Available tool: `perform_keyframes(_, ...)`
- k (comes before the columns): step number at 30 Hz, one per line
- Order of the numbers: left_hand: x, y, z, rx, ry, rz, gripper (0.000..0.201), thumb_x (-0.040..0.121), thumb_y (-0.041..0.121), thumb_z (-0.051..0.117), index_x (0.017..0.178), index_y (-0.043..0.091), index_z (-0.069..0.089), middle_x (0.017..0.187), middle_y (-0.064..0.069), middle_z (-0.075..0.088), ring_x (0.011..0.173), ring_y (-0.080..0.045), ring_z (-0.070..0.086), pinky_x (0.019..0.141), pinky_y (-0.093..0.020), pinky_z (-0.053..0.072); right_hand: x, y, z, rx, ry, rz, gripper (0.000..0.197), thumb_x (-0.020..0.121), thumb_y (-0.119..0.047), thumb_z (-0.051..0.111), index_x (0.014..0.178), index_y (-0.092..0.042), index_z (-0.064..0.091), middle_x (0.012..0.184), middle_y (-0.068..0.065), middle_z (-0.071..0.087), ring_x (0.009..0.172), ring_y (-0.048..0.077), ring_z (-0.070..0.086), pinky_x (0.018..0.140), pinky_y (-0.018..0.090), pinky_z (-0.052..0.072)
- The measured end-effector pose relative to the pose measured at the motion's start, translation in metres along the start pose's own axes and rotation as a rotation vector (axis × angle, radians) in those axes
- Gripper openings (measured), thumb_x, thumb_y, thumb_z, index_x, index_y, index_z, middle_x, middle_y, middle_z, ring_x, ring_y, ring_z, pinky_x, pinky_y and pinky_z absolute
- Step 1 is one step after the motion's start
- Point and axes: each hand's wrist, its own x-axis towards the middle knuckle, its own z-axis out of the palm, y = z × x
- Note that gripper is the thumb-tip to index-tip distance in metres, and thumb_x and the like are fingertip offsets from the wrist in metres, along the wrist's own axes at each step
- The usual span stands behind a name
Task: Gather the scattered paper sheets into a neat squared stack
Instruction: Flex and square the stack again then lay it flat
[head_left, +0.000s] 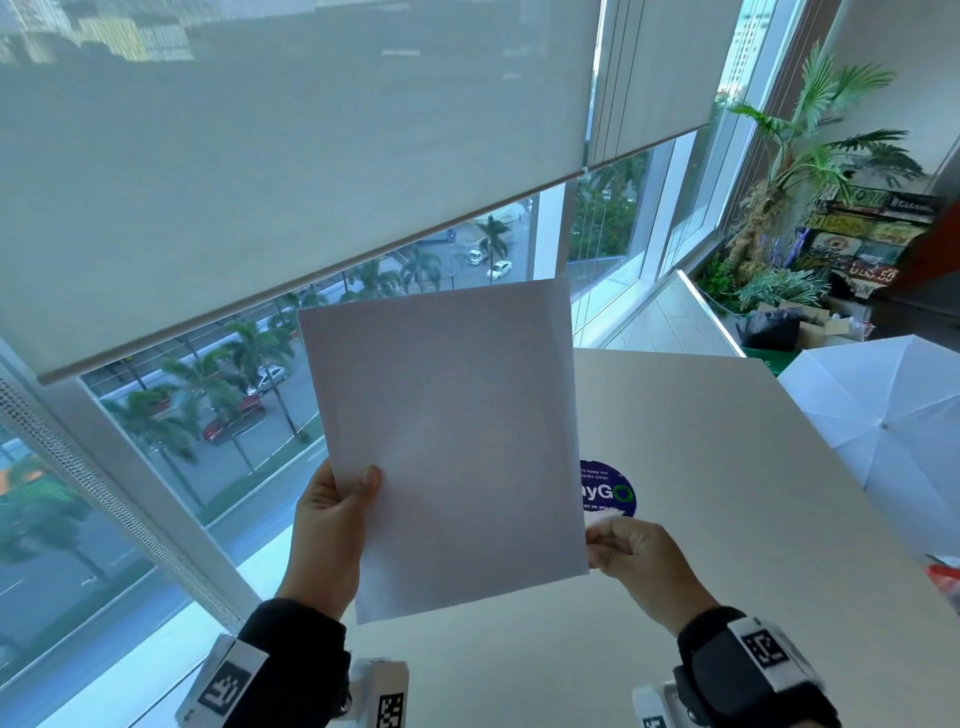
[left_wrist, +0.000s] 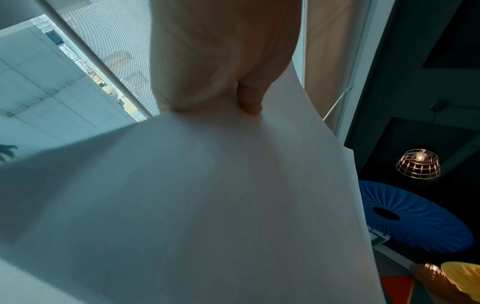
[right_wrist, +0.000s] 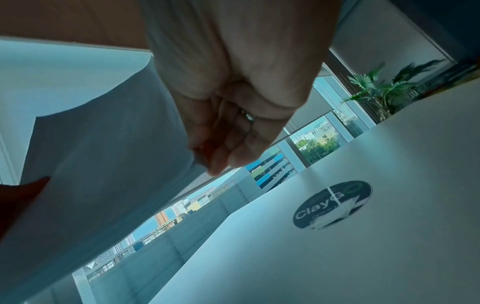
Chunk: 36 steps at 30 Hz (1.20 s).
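Both hands hold the white paper sheets upright above the pale tabletop.

Left hand (head_left: 332, 525) pinches the white paper sheets (head_left: 447, 441) at their left edge, right hand (head_left: 636, 558) pinches the lower right corner; long axis near vertical, bottom edge tilted, clear of the pale tabletop (head_left: 727, 519) below, probably ready for tapping square.

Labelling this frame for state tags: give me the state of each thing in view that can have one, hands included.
paper sheets: lifted off the table, held upright, edges roughly aligned
left hand: grips the sheets' left edge, thumb in front
right hand: pinches the sheets' lower right edge
table: no loose sheets showing on it
round sticker: flat on the table, partly hidden by the sheets
roller blind: partly lowered
white umbrella: open
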Motion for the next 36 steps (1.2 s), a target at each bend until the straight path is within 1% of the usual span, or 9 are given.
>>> perform_keyframes(3, 0.000, 0.003, 0.002, 0.008, -0.014, 0.003, 0.025, 0.089, 0.000, 0.049, 0.084, 0.019, 0.064, 0.066, 0.008, 0.073, 0.056, -0.007, 0.065, 0.055, -0.024, 0.057, 0.008, -0.014, -0.005, 0.097, -0.032, 0.002, 0.016, 0.080, -0.002, 0.064, 0.087, -0.017, 0.066, 0.071, -0.007, 0.070, 0.069, 0.009, 0.061, 0.066, 0.013, 0.049)
perform_keyframes(6, -0.001, 0.001, 0.006, 0.029, -0.024, 0.022, 0.022, 0.087, 0.003, 0.053, 0.085, 0.021, 0.065, 0.069, 0.009, 0.073, 0.060, -0.007, 0.065, 0.060, -0.024, 0.057, 0.022, -0.050, -0.008, 0.271, 0.007, -0.031, 0.042, 0.067, -0.028, 0.071, 0.105, -0.018, 0.057, 0.082, 0.004, 0.067, 0.077, 0.017, 0.063, 0.074, 0.024, 0.052)
perform_keyframes(11, -0.009, -0.009, 0.015, 0.053, -0.024, 0.021, 0.015, 0.072, 0.018, 0.057, 0.084, 0.020, 0.066, 0.074, 0.009, 0.074, 0.069, -0.013, 0.064, 0.067, -0.027, 0.055, 0.042, -0.092, -0.007, 0.184, 0.179, -0.138, 0.023, 0.084, 0.002, 0.054, 0.087, -0.018, 0.064, 0.095, 0.015, 0.067, 0.086, 0.025, 0.061, 0.088, 0.044, 0.050)
perform_keyframes(16, -0.011, -0.011, 0.011, 0.159, -0.045, 0.058, 0.019, 0.069, 0.020, 0.060, 0.087, 0.022, 0.066, 0.078, 0.012, 0.075, 0.076, -0.011, 0.066, 0.073, -0.027, 0.053, 0.033, -0.069, 0.010, 0.285, 0.235, -0.047, 0.021, 0.083, 0.005, 0.055, 0.080, -0.014, 0.063, 0.090, 0.018, 0.065, 0.085, 0.025, 0.057, 0.075, 0.043, 0.044)
perform_keyframes(21, -0.010, 0.002, 0.009, 0.164, -0.120, 0.097, 0.050, 0.058, 0.039, 0.068, 0.099, 0.011, 0.060, 0.092, -0.007, 0.070, 0.081, -0.020, 0.065, 0.074, -0.033, 0.053, 0.022, -0.051, 0.017, 0.259, 0.195, -0.015, 0.019, 0.085, 0.003, 0.056, 0.091, -0.014, 0.061, 0.094, 0.013, 0.067, 0.083, 0.024, 0.061, 0.073, 0.032, 0.049)
perform_keyframes(24, -0.007, 0.004, 0.011, 0.173, -0.116, 0.113, 0.037, 0.058, 0.041, 0.066, 0.092, 0.025, 0.064, 0.086, 0.004, 0.073, 0.080, -0.014, 0.066, 0.071, -0.027, 0.054, 0.021, -0.057, 0.018, 0.226, 0.183, -0.068, 0.024, 0.087, 0.003, 0.052, 0.096, -0.018, 0.060, 0.092, 0.004, 0.066, 0.082, 0.017, 0.062, 0.069, 0.021, 0.051)
perform_keyframes(26, -0.006, 0.004, 0.012, 0.176, -0.110, 0.115, 0.032, 0.058, 0.040, 0.065, 0.088, 0.028, 0.066, 0.084, 0.007, 0.073, 0.081, -0.017, 0.066, 0.075, -0.032, 0.053, 0.021, -0.061, 0.019, 0.216, 0.202, -0.088, 0.027, 0.088, 0.004, 0.048, 0.095, -0.019, 0.059, 0.088, -0.002, 0.065, 0.079, 0.012, 0.061, 0.062, 0.012, 0.050)
perform_keyframes(29, -0.007, 0.007, 0.014, 0.158, -0.118, 0.134, 0.031, 0.059, 0.040, 0.065, 0.087, 0.028, 0.066, 0.084, 0.006, 0.073, 0.081, -0.018, 0.065, 0.077, -0.034, 0.053, 0.017, -0.065, 0.019, 0.228, 0.240, -0.113, 0.030, 0.088, 0.004, 0.048, 0.095, -0.023, 0.059, 0.091, 0.000, 0.065, 0.082, 0.015, 0.060, 0.069, 0.022, 0.048)
perform_keyframes(36, -0.005, 0.019, 0.012, 0.118, -0.177, 0.193, 0.029, 0.057, 0.037, 0.069, 0.077, 0.022, 0.054, 0.063, 0.011, 0.067, 0.058, -0.001, 0.059, 0.055, -0.013, 0.048, 0.013, -0.075, 0.007, 0.201, 0.284, -0.253, 0.038, 0.081, -0.005, 0.063, 0.095, -0.039, 0.051, 0.089, -0.001, 0.061, 0.077, 0.012, 0.058, 0.072, 0.026, 0.046)
